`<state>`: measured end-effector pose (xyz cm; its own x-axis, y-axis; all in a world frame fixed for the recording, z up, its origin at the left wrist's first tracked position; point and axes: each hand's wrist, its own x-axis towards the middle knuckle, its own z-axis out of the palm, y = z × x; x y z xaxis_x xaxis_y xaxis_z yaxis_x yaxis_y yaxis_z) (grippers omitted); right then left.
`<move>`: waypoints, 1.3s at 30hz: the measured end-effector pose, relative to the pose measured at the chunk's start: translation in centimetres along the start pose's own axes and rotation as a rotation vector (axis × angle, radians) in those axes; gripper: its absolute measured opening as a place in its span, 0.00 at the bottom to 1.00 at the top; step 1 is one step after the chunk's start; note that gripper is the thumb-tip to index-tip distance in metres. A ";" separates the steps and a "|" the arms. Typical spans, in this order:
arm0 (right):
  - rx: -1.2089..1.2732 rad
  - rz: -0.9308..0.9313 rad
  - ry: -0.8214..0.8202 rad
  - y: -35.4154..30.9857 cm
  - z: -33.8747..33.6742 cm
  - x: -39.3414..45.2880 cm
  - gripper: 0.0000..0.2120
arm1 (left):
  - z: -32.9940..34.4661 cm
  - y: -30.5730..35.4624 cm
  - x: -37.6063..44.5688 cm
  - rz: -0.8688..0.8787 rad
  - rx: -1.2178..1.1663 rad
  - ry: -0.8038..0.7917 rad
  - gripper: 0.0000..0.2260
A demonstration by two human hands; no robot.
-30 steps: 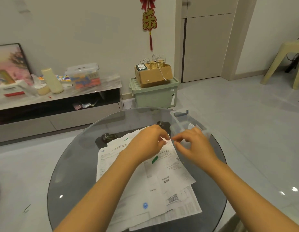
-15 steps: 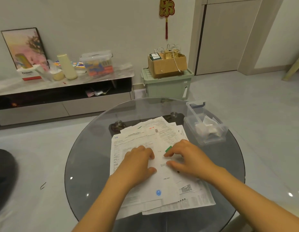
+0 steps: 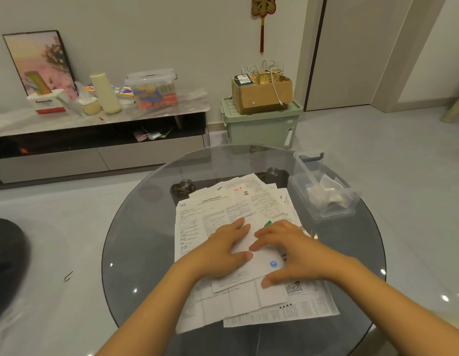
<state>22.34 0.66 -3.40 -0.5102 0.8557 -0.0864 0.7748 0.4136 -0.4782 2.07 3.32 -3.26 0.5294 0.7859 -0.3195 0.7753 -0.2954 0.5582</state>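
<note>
Both hands down flat and side by side, holding nothing: left hand (image 3: pixel 223 250) and right hand (image 3: pixel 292 253) press with loose, straight fingers on the top white sheet with the blue round logo (image 3: pixel 259 266), directly beneath them. It caps the fanned pile of white printed paper sheets (image 3: pixel 205 222), whose long axis runs away from the person across the round glass table (image 3: pixel 136 227). The clear plastic storage box (image 3: pixel 304 173) sits just beyond and right, so I'd say the right hand is nearer for any transfer.
</note>
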 end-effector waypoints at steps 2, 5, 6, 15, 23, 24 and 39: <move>-0.027 -0.004 -0.016 0.1 0.1 -0.1 0.28 | -0.1 -0.1 -0.3 0.019 -0.036 -0.013 0.30; -0.051 -0.006 0.001 0.1 0.1 0.0 0.22 | -0.3 -0.2 -0.7 0.052 -0.031 -0.030 0.31; -0.047 -0.006 0.006 0.2 0.1 0.0 0.19 | -0.4 -0.2 -0.9 0.056 -0.017 -0.039 0.31; 0.182 0.117 0.170 0.4 -1.9 -0.2 0.11 | -2.4 0.2 -2.2 0.125 -0.290 -0.094 0.18; 0.641 0.240 0.409 -0.1 -2.0 0.5 0.09 | -2.0 -0.4 -1.5 -0.055 -0.735 0.208 0.11; 0.698 0.260 0.413 0.0 -1.9 0.7 0.14 | -2.0 -0.5 -1.3 -0.085 -0.795 0.236 0.11; 0.171 0.288 0.250 -0.2 1.0 2.1 0.30 | -0.1 -1.3 0.5 -0.236 -0.086 0.380 0.45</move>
<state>20.73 2.02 -4.40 -0.1591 0.9867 -0.0326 0.7887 0.1071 -0.6053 1.28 4.17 -4.05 0.1657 0.9746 -0.1506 0.8196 -0.0512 0.5707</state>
